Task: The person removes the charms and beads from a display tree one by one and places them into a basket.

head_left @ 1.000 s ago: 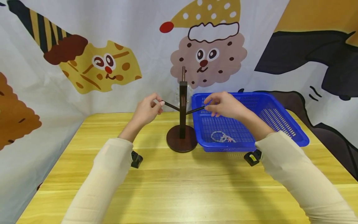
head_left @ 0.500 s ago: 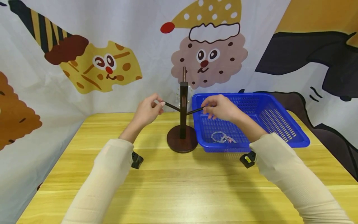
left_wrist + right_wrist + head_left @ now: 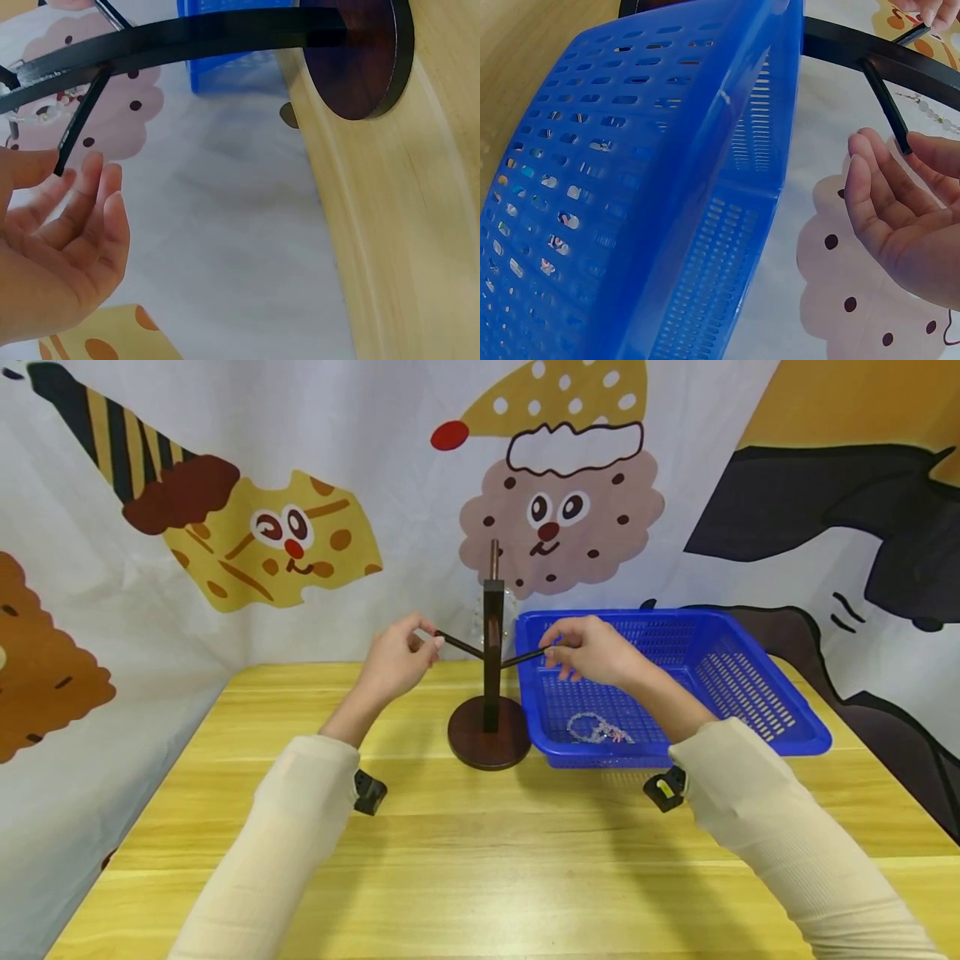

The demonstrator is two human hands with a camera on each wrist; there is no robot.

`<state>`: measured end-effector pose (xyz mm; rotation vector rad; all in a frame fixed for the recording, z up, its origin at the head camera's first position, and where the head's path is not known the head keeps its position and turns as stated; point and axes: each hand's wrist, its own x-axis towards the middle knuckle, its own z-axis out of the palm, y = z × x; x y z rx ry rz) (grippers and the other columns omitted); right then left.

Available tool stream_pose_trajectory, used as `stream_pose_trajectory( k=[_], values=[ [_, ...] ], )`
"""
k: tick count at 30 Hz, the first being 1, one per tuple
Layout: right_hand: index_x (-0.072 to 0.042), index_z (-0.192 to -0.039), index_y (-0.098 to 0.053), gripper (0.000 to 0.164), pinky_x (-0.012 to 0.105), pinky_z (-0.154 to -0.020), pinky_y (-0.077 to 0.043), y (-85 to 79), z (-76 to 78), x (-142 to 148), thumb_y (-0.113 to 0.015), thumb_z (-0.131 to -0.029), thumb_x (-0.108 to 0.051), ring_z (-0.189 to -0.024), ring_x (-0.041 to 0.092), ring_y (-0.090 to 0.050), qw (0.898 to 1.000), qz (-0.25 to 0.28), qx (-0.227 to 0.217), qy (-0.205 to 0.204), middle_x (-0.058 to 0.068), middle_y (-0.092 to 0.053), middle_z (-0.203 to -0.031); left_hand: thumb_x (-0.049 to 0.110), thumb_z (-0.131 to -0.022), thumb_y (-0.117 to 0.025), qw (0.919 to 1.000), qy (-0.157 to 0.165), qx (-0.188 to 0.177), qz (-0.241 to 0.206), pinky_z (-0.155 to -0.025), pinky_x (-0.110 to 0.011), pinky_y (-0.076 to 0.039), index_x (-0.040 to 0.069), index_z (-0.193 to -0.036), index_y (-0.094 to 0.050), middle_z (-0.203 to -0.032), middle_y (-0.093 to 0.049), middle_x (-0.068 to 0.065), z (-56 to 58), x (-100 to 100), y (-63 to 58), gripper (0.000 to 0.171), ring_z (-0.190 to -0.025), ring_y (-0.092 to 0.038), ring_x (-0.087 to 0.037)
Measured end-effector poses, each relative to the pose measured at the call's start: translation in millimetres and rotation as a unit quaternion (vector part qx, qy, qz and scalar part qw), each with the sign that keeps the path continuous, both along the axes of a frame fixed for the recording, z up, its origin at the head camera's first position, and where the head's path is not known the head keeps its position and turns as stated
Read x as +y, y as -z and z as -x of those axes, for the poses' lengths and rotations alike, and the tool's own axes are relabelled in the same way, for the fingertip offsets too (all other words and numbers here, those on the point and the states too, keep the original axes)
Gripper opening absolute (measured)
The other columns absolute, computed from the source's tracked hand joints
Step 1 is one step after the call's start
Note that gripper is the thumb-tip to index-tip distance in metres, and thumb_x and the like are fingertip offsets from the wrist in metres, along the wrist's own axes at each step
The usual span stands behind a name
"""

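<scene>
A dark wooden jewelry stand (image 3: 491, 685) with a round base (image 3: 489, 752) stands upright on the table, one thin peg sticking out on each side. My left hand (image 3: 397, 656) pinches the tip of the left peg (image 3: 81, 124) between thumb and finger, its other fingers loosely bent. On the other side my right hand (image 3: 600, 650) pinches the end of the right peg (image 3: 887, 105) the same way. Behind the post hangs a clear beaded bracelet (image 3: 932, 112), partly hidden by the stand in the head view.
A blue plastic basket (image 3: 540, 745) sits right beside the stand, under my right hand. In it lie beaded bracelets (image 3: 596, 727), one with a pink piece. Behind the wooden table (image 3: 480, 860) hangs a white cloth with cartoon prints (image 3: 558, 518).
My right hand has shifted slightly left along the right peg, then held still. The left hand keeps its grip on the left peg, and the stand has not moved.
</scene>
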<state>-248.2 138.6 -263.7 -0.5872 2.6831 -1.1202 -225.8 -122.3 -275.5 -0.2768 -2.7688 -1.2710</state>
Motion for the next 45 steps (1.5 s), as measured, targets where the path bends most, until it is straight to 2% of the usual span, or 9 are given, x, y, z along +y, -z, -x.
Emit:
stream_pose_trajectory(
  k=[4, 8, 13, 16, 23, 26, 31, 45],
  values=[
    [-0.001, -0.104, -0.061, 0.016, 0.03, -0.057, -0.05, 0.0, -0.2, 0.3, -0.049, -0.094, -0.006, -0.063, 0.018, -0.06, 1.0, -0.002, 0.001, -0.002, 0.01, -0.065, -0.081, 0.025, -0.095, -0.05, 0.9997, -0.015, 0.016, 0.008, -0.06, -0.033, -0.044, 0.007, -0.117, -0.05, -0.084, -0.064, -0.008, -3.2, 2.2, -2.2, 0.028, -0.072, -0.059, -0.022],
    [-0.001, -0.105, -0.061, 0.016, 0.03, -0.058, -0.05, 0.5, -0.6, 0.7, -0.05, -0.094, -0.007, -0.063, 0.018, -0.06, 1.0, -0.003, 0.0, -0.001, 0.01, -0.065, -0.081, 0.026, -0.094, -0.051, 0.9981, -0.019, 0.058, 0.007, -0.063, -0.035, -0.045, 0.007, -0.107, -0.055, -0.087, -0.064, -0.008, -12.1, 5.7, -8.9, 0.024, -0.074, -0.059, -0.021],
    [-0.002, -0.106, -0.06, 0.017, 0.03, -0.058, -0.05, 1.1, -0.2, 1.5, -0.05, -0.094, -0.008, -0.064, 0.019, -0.06, 1.0, -0.001, 0.0, 0.0, 0.01, -0.065, -0.081, 0.029, -0.093, -0.053, 0.9936, 0.025, 0.11, -0.006, -0.068, -0.034, -0.045, 0.006, -0.097, -0.061, -0.085, -0.064, -0.005, -27.5, 12.6, -22.8, 0.024, -0.077, -0.058, -0.018],
    [-0.002, -0.106, -0.061, 0.016, 0.03, -0.058, -0.05, 1.5, 0.4, 1.6, -0.05, -0.094, -0.008, -0.064, 0.019, -0.06, 1.0, -0.001, 0.001, -0.001, 0.01, -0.065, -0.081, 0.029, -0.092, -0.055, 0.9903, 0.053, 0.128, -0.01, -0.066, -0.032, -0.045, 0.007, -0.091, -0.063, -0.082, -0.064, -0.004, -37.5, 19.3, -30.8, 0.024, -0.075, -0.058, -0.015],
    [-0.002, -0.105, -0.061, 0.016, 0.031, -0.058, -0.05, 2.0, 0.8, 1.9, -0.05, -0.094, -0.008, -0.064, 0.019, -0.06, 1.0, -0.005, 0.005, -0.001, 0.01, -0.065, -0.08, 0.03, -0.09, -0.059, 0.9861, 0.092, 0.138, -0.008, -0.061, -0.029, -0.046, 0.009, -0.079, -0.06, -0.077, -0.064, -0.001, -54.1, 37.5, -41.7, 0.024, -0.07, -0.059, -0.012],
    [-0.002, -0.106, -0.06, 0.017, 0.03, -0.059, -0.05, 1.8, 0.2, 2.1, -0.05, -0.094, -0.008, -0.064, 0.018, -0.06, 1.0, -0.005, 0.004, -0.002, 0.01, -0.064, -0.081, 0.026, -0.09, -0.06, 0.9838, 0.098, 0.15, 0.008, -0.058, -0.029, -0.045, 0.008, -0.078, -0.056, -0.075, -0.063, -0.002, -56.1, 42.2, -41.7, 0.022, -0.07, -0.06, -0.013],
    [-0.002, -0.107, -0.06, 0.018, 0.03, -0.059, -0.05, 1.5, -0.4, 2.1, -0.049, -0.094, -0.008, -0.065, 0.018, -0.06, 1.0, -0.006, 0.001, -0.003, 0.01, -0.065, -0.082, 0.018, -0.09, -0.06, 0.9823, 0.088, 0.164, 0.017, -0.059, -0.03, -0.045, 0.006, -0.078, -0.054, -0.074, -0.062, -0.004, -56.3, 45.0, -40.0, 0.018, -0.072, -0.061, -0.017],
    [-0.002, -0.104, -0.061, 0.016, 0.03, -0.057, -0.049, 1.8, -1.1, 2.1, -0.051, -0.094, -0.008, -0.063, 0.018, -0.059, 1.0, -0.005, 0.005, -0.002, 0.01, -0.065, -0.081, 0.015, -0.089, -0.059, 0.9806, 0.085, 0.175, 0.022, -0.06, -0.03, -0.046, 0.006, -0.076, -0.053, -0.071, -0.06, -0.004, -55.0, 43.1, -36.8, 0.017, -0.071, -0.061, -0.018]
  ],
)
